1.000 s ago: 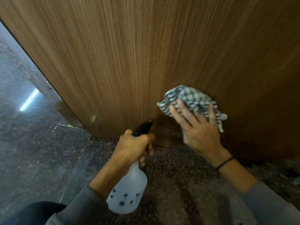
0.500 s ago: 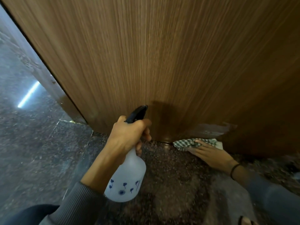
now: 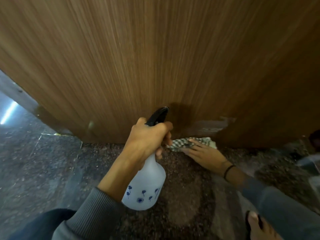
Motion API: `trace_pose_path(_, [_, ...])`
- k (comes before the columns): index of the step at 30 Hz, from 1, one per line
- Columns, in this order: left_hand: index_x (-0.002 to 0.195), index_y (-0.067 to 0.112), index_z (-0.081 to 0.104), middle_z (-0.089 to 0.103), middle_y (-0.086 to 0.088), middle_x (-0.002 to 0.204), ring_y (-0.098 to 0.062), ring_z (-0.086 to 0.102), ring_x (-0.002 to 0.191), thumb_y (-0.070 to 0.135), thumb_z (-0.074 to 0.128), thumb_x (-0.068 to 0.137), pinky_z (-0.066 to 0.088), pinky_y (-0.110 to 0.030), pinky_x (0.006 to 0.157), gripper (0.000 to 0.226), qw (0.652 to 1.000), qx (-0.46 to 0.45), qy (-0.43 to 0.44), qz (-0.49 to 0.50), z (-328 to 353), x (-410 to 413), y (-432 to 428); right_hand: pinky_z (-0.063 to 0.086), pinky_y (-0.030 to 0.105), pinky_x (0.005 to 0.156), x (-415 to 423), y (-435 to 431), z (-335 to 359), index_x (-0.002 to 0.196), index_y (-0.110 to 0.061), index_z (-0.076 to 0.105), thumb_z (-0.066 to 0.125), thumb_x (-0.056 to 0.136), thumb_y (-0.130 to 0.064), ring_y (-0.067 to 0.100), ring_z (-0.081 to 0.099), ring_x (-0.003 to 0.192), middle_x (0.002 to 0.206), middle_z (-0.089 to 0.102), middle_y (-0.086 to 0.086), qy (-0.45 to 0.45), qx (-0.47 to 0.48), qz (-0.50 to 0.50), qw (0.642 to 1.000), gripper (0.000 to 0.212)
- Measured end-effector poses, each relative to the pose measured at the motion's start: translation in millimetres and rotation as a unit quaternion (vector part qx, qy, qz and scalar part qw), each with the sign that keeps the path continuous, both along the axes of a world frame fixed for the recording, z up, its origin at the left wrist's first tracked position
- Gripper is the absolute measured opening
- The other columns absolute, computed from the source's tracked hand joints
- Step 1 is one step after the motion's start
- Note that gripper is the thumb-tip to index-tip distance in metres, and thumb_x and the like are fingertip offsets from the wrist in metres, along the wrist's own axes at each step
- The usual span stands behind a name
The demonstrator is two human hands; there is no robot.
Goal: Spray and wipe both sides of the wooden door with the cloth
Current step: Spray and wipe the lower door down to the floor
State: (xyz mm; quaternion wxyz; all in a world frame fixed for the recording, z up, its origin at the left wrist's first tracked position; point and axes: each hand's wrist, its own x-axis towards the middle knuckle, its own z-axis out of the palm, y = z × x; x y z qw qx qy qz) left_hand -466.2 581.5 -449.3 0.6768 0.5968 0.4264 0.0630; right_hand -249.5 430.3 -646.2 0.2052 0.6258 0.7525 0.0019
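Here, my left hand (image 3: pixel 147 137) grips the bottle (image 3: pixel 145 184), nozzle aimed at the door (image 3: pixel 155 58) for spraying, while my right hand (image 3: pixel 206 155), fingers flat, presses the cloth (image 3: pixel 181 143) against the door's bottom edge to wipe it.

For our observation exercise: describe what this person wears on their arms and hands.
The left sleeve is grey ribbed knit; the right sleeve is grey too, though blurred. The left hand and right hand are bare, without gloves. A thin black band circles the right wrist.
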Motion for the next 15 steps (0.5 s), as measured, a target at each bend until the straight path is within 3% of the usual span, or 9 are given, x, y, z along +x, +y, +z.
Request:
trace_pose_path(4, [0.076, 0.002, 0.066, 0.073, -0.016, 0.073, -0.017, 0.042, 0.034, 0.026, 0.068, 0.093, 0.042, -0.029, 0.045, 0.029, 0.999, 0.007, 0.002, -0.032, 0, 7, -5, 0.031, 0.047, 0.118, 32, -59, 17, 0.135, -0.007, 0.055, 0.096, 0.055, -0.01, 0.029, 0.069, 0.11, 0.128, 0.069, 0.004, -0.056, 0.02, -0.043, 0.997, 0.09])
trace_pose_path(7, [0.074, 0.004, 0.067, 0.074, -0.016, 0.073, -0.016, 0.043, 0.035, 0.027, 0.068, 0.093, 0.042, -0.028, 0.044, 0.03, 0.999, 0.017, 0.002, -0.05, 1, 16, -11, 0.035, 0.051, 0.114, 15, -74, 23, 0.139, -0.007, 0.059, 0.091, 0.051, 0.001, 0.028, 0.067, 0.116, 0.145, 0.058, 0.008, -0.013, 0.06, -0.089, 0.994, 0.094])
trace_pose_path(9, [0.075, 0.004, 0.067, 0.074, -0.016, 0.074, -0.017, 0.044, 0.036, 0.027, 0.068, 0.093, 0.044, -0.029, 0.046, 0.029, 0.997, 0.017, 0.0, -0.07, 1, 21, -16, 0.037, 0.054, 0.113, -13, -80, 26, 0.152, -0.011, 0.044, 0.085, 0.047, 0.003, 0.025, 0.049, 0.138, 0.161, 0.037, 0.007, 0.067, 0.065, -0.148, 0.985, 0.113])
trace_pose_path(11, [0.08, 0.004, 0.067, 0.074, -0.015, 0.075, -0.017, 0.045, 0.037, 0.027, 0.068, 0.094, 0.044, -0.029, 0.046, 0.027, 0.996, 0.014, 0.0, -0.087, 0, 25, -18, 0.023, 0.054, 0.121, -43, -88, 22, 0.163, -0.024, 0.012, 0.073, 0.06, 0.006, 0.018, 0.012, 0.155, 0.171, 0.003, -0.002, 0.186, 0.116, -0.21, 0.953, 0.123])
trace_pose_path(12, [0.083, 0.003, 0.067, 0.074, -0.013, 0.074, -0.016, 0.045, 0.037, 0.027, 0.069, 0.094, 0.044, -0.029, 0.045, 0.026, 0.995, 0.014, 0.001, -0.096, -2, 26, -19, 0.016, 0.051, 0.124, -59, -91, 23, 0.162, -0.03, 0.002, 0.065, 0.071, 0.009, 0.012, -0.001, 0.156, 0.17, -0.007, -0.009, 0.248, 0.141, -0.251, 0.925, 0.118])
trace_pose_path(14, [0.087, 0.001, 0.067, 0.072, -0.01, 0.072, -0.015, 0.045, 0.037, 0.027, 0.07, 0.094, 0.043, -0.028, 0.044, 0.027, 0.992, 0.023, -0.001, -0.125, -4, 29, -23, 0.009, 0.048, 0.124, -87, -93, 30, 0.162, -0.033, 0.002, 0.053, 0.095, -0.001, 0.008, -0.007, 0.155, 0.168, -0.01, -0.016, 0.365, 0.2, -0.322, 0.851, 0.09])
trace_pose_path(15, [0.086, 0.001, 0.068, 0.072, -0.011, 0.072, -0.015, 0.045, 0.037, 0.027, 0.07, 0.094, 0.044, -0.028, 0.045, 0.028, 0.989, 0.033, -0.005, -0.142, -6, 29, -25, 0.01, 0.047, 0.124, -98, -92, 35, 0.162, -0.033, 0.006, 0.046, 0.105, -0.019, 0.007, -0.007, 0.155, 0.168, -0.009, -0.017, 0.406, 0.241, -0.342, 0.812, 0.071])
